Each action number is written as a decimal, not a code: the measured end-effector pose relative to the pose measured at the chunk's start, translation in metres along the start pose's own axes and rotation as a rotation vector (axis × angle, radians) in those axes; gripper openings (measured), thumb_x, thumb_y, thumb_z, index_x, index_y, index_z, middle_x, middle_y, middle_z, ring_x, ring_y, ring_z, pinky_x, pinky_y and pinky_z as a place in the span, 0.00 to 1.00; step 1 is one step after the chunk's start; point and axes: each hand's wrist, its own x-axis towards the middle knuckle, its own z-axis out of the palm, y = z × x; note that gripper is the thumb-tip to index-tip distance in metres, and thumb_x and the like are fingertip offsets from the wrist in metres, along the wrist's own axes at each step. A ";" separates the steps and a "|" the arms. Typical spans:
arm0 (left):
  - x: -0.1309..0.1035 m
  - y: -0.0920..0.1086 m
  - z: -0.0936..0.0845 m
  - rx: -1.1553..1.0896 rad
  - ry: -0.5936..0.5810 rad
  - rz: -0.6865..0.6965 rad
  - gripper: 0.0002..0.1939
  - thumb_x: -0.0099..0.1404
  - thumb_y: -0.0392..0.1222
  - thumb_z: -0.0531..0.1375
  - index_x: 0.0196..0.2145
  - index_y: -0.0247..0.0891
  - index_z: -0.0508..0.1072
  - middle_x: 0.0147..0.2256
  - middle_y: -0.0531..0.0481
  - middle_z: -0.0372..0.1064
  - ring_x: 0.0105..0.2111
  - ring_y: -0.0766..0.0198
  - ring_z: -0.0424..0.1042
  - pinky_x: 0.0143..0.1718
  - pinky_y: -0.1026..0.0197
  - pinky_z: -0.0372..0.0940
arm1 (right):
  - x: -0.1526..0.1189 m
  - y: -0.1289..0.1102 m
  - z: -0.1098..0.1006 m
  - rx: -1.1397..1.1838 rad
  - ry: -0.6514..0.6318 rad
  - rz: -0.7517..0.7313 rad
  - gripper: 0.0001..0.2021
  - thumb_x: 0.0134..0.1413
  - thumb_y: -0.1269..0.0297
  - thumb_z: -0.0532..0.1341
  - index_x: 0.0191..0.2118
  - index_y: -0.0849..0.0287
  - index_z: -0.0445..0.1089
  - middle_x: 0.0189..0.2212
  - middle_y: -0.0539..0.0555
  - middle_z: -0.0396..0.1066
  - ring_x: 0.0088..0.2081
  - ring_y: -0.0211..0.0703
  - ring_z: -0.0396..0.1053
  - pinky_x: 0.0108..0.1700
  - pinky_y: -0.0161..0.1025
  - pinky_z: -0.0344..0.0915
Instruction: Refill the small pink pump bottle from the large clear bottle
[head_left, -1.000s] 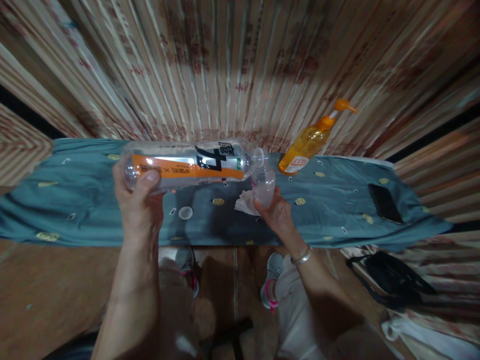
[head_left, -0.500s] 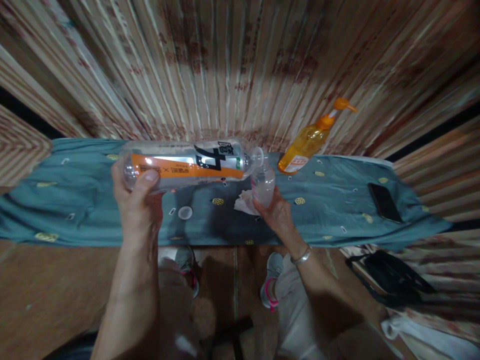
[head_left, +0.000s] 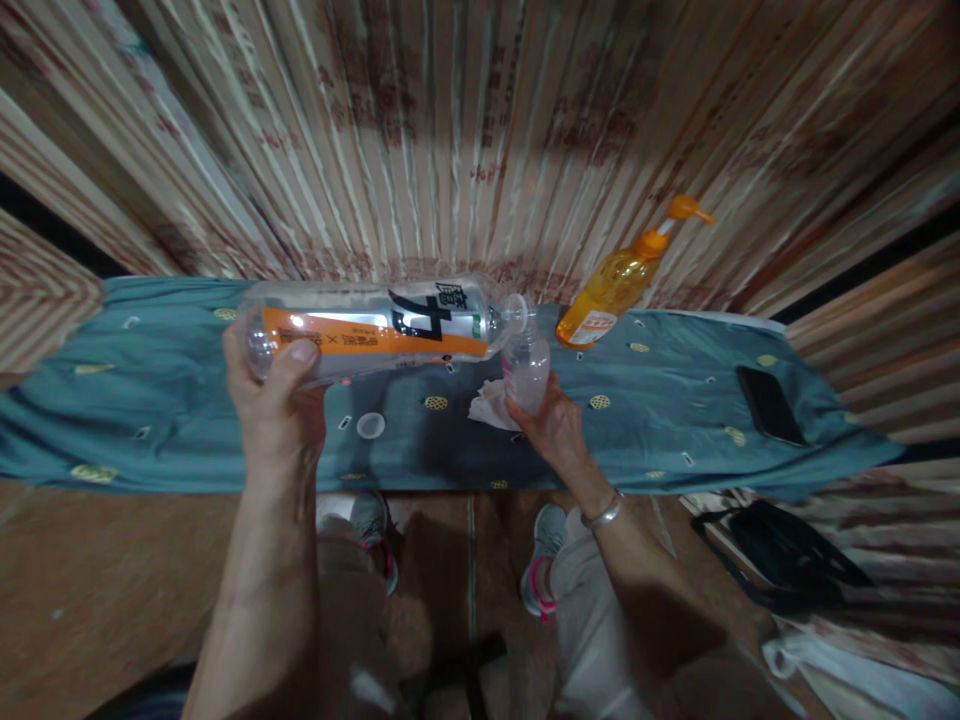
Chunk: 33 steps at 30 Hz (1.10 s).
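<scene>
Left hand (head_left: 279, 408) holding bottle (head_left: 367, 330) level, right hand (head_left: 556, 420) around smaller bottle (head_left: 528, 370)

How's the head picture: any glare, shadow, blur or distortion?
Head view: bright glints on the large bottle; head view: dark shadow across the teal cloth below it; head view: small bottle soft, its print unreadable; head view: curtain looks stretched toward the corners.

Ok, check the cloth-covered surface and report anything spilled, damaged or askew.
No spill or damage shows. A crumpled white wad, perhaps tissue, lies untidily on the teal patterned cloth beside the small clear plastic bottle in the right hand. The clear pump bottle of amber liquid looks tilted, though lens distortion may cause that.
</scene>
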 end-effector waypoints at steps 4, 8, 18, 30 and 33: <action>0.001 -0.001 -0.001 -0.001 0.000 0.003 0.27 0.39 0.41 0.69 0.38 0.44 0.66 0.29 0.57 0.65 0.25 0.64 0.69 0.23 0.55 0.72 | 0.000 0.000 0.000 -0.002 -0.005 0.001 0.31 0.52 0.56 0.64 0.57 0.67 0.57 0.39 0.67 0.77 0.39 0.57 0.77 0.41 0.52 0.73; 0.001 -0.001 0.000 0.003 0.012 -0.011 0.27 0.38 0.40 0.69 0.39 0.43 0.67 0.30 0.56 0.66 0.24 0.65 0.68 0.24 0.53 0.73 | 0.000 0.001 0.002 -0.012 0.013 -0.013 0.31 0.53 0.55 0.63 0.57 0.67 0.57 0.38 0.67 0.77 0.39 0.57 0.77 0.40 0.51 0.73; -0.001 0.000 0.000 0.001 0.004 -0.005 0.24 0.39 0.40 0.69 0.37 0.44 0.69 0.32 0.55 0.66 0.26 0.65 0.69 0.25 0.50 0.74 | -0.001 0.004 0.004 -0.015 0.033 -0.029 0.30 0.54 0.54 0.62 0.58 0.64 0.57 0.41 0.66 0.77 0.40 0.57 0.77 0.40 0.53 0.74; -0.001 0.002 0.004 -0.011 0.042 -0.021 0.25 0.38 0.37 0.68 0.37 0.43 0.68 0.29 0.56 0.66 0.23 0.65 0.68 0.23 0.52 0.73 | -0.001 0.003 0.004 -0.012 0.024 -0.015 0.30 0.54 0.54 0.62 0.59 0.64 0.57 0.41 0.67 0.77 0.41 0.58 0.76 0.41 0.53 0.73; -0.002 0.002 0.004 -0.003 0.044 -0.022 0.24 0.38 0.38 0.68 0.36 0.43 0.68 0.30 0.55 0.67 0.24 0.64 0.69 0.24 0.50 0.73 | -0.001 0.003 0.004 0.000 0.032 -0.022 0.30 0.54 0.55 0.62 0.60 0.62 0.55 0.41 0.66 0.77 0.40 0.57 0.76 0.40 0.54 0.73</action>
